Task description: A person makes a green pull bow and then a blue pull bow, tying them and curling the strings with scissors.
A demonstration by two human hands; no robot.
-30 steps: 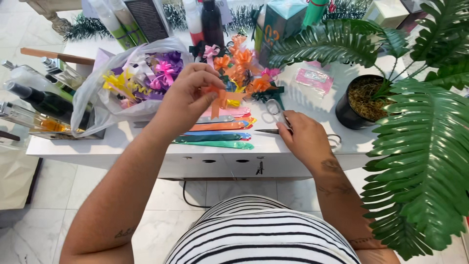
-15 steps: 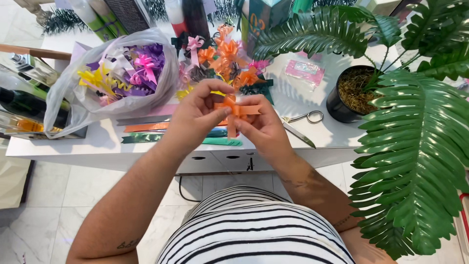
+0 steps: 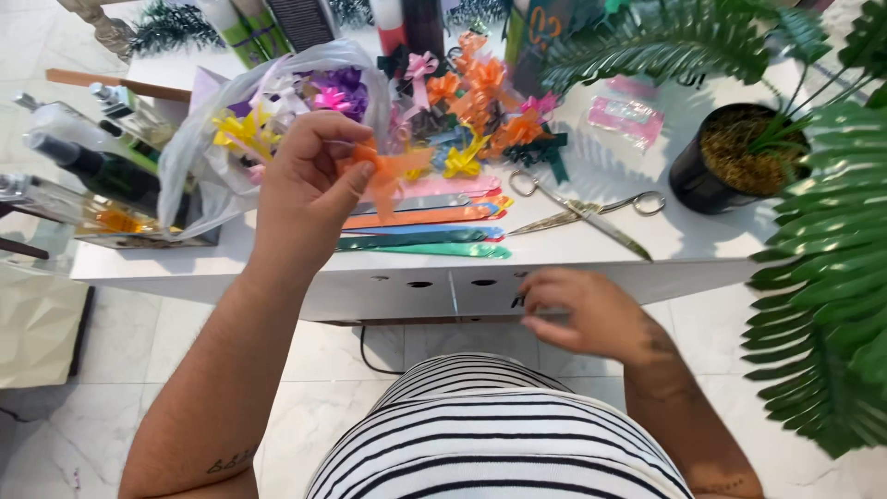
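- Left hand [image 3: 309, 180] raised, thumb and fingers pinching orange ribbon bow [image 3: 388, 171].
- Right hand [image 3: 587, 310] low at white table [image 3: 591, 249] edge, fingers loosely curled, empty.
- Scissors [image 3: 577, 214] beyond right hand; ribbon strips [image 3: 420, 231] below bow.

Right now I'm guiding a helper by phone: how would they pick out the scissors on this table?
Start at the black plant pot on the white table's right side. Just left of it, beside the stack of flat coloured ribbon strips, lie the scissors. They are the only metal thing there, thin and shiny, blades pointing toward the table's front edge.
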